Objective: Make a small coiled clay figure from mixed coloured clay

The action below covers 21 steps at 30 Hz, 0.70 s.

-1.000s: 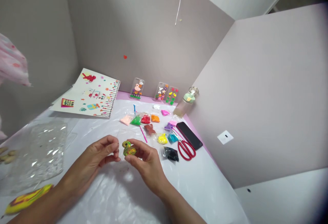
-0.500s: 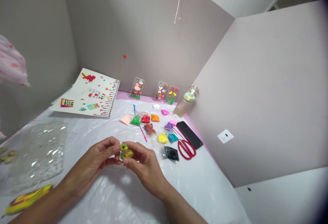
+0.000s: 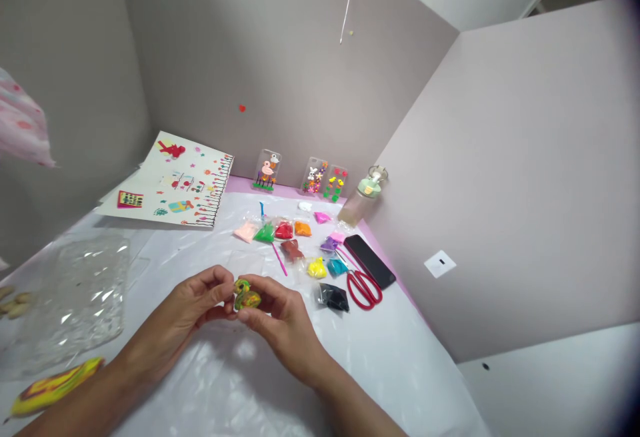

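A small yellow-green clay figure (image 3: 247, 296), shaped like a bird, is held up between both hands over the white-covered table (image 3: 400, 357). My left hand (image 3: 207, 297) pinches it from the left, near its head and side. From the right, my right hand (image 3: 275, 307) grips its body between thumb and fingers. Below and behind the fingers lies a clear sheet or case (image 3: 246, 262), partly hidden. Beyond it are bags of coloured clay, among them a brown one (image 3: 292, 250), a yellow one (image 3: 317, 268) and a black one (image 3: 334, 297).
Red scissors (image 3: 365, 290), a black phone (image 3: 370, 262) and a bottle (image 3: 361, 201) stand or lie on the right. Decorated cases (image 3: 267, 170) lean at the back. On the left are a sticker-covered notebook (image 3: 173, 184), clear plastic packaging (image 3: 95, 290) and a yellow clay piece (image 3: 55, 387).
The view has shifted very slightly. Both hands stay nearly where they were, with the clay figure turned a little between the fingers.
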### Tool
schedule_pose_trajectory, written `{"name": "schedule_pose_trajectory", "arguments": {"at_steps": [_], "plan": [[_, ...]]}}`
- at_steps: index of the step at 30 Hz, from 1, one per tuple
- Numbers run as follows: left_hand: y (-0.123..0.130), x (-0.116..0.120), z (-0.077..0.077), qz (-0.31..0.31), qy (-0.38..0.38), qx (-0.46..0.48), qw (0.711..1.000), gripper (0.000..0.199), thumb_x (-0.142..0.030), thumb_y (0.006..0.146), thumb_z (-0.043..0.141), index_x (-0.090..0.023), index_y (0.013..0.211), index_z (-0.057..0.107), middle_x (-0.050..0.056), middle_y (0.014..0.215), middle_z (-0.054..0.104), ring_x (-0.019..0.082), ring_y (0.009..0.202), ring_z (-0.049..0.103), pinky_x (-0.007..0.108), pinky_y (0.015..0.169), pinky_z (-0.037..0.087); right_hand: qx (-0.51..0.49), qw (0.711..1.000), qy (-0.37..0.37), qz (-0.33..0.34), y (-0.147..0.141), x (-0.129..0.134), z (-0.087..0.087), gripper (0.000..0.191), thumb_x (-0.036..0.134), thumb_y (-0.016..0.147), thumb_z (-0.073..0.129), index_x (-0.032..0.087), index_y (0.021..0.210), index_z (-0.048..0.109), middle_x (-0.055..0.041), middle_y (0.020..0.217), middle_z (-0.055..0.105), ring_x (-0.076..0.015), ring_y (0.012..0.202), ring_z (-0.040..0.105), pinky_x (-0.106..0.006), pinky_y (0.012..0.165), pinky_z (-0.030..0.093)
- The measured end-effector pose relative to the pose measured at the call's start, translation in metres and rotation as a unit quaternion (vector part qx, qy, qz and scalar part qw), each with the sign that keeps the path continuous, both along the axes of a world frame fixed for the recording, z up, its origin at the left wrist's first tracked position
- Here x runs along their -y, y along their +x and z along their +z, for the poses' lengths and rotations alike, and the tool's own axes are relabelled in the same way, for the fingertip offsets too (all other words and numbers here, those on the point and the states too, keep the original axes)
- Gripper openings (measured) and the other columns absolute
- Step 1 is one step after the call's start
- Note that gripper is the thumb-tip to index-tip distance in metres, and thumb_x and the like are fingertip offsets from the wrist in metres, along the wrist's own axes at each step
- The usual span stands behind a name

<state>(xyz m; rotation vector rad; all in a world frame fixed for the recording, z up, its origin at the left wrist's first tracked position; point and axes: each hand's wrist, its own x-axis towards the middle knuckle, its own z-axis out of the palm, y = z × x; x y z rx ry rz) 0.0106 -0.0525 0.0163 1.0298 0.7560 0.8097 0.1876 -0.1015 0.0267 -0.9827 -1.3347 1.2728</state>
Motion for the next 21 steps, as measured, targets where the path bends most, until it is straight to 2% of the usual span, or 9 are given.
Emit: {"name": "schedule_pose_trajectory", "arguments": {"at_steps": [2, 5, 11, 17, 21], "plan": [[0.0002, 0.0004, -0.0004, -0.009, 0.003, 0.004, 1.0, 0.035, -0.052, 0.086, 0.075, -0.021, 0.073, 0.063, -0.002, 0.076, 0.063, 0.016, 0.076, 0.06, 0.026, 0.075, 0.055, -0.048, 0.998, -0.019, 0.019, 0.0002, -0.001, 0.0005, 0.034, 0.043, 0.088, 0.077, 0.025, 0.117, 0.077, -0.002, 0.092, 0.073, -0.0138, 0.079, 0.064, -0.026, 0.075, 0.052], [0.0012, 0.0007, -0.002, -0.017, 0.005, 0.011, 1.0, 0.034, -0.051, 0.087, 0.074, -0.021, 0.075, 0.064, -0.002, 0.076, 0.063, 0.018, 0.077, 0.062, 0.03, 0.079, 0.057, -0.072, 0.997, -0.033, 0.009, 0.0018, -0.0037, -0.002, 0.035, 0.049, 0.093, 0.069, 0.022, 0.112, 0.079, -0.0023, 0.081, 0.074, -0.0128, 0.068, 0.064, -0.026, 0.07, 0.054], [0.0029, 0.0009, -0.0046, -0.015, -0.003, 0.013, 1.0, 0.035, -0.051, 0.086, 0.075, -0.021, 0.075, 0.064, -0.002, 0.076, 0.061, 0.017, 0.077, 0.061, 0.031, 0.079, 0.058, -0.11, 0.991, -0.068, -0.02, 0.0028, -0.0078, -0.0089, 0.034, 0.045, 0.086, 0.078, 0.022, 0.11, 0.078, -0.0014, 0.079, 0.075, -0.0143, 0.069, 0.07, -0.026, 0.065, 0.057], [0.0031, 0.001, -0.0027, -0.014, -0.002, 0.006, 1.0, 0.036, -0.052, 0.082, 0.079, -0.02, 0.073, 0.065, -0.003, 0.074, 0.06, 0.015, 0.074, 0.061, 0.026, 0.074, 0.056, -0.112, 0.991, -0.067, -0.02, 0.0023, -0.007, -0.0055, 0.027, 0.04, 0.084, 0.079, 0.021, 0.104, 0.078, -0.0016, 0.081, 0.076, -0.0145, 0.071, 0.071, -0.023, 0.058, 0.057], [0.004, 0.0009, -0.0008, -0.021, -0.004, 0.0, 1.0, 0.036, -0.052, 0.082, 0.079, -0.02, 0.073, 0.065, -0.001, 0.075, 0.063, 0.018, 0.076, 0.063, 0.03, 0.076, 0.057, -0.112, 0.992, -0.058, -0.011, 0.0017, -0.0048, -0.0038, 0.023, 0.036, 0.084, 0.079, 0.021, 0.102, 0.078, -0.0008, 0.077, 0.076, -0.014, 0.07, 0.071, -0.022, 0.059, 0.057]]}}
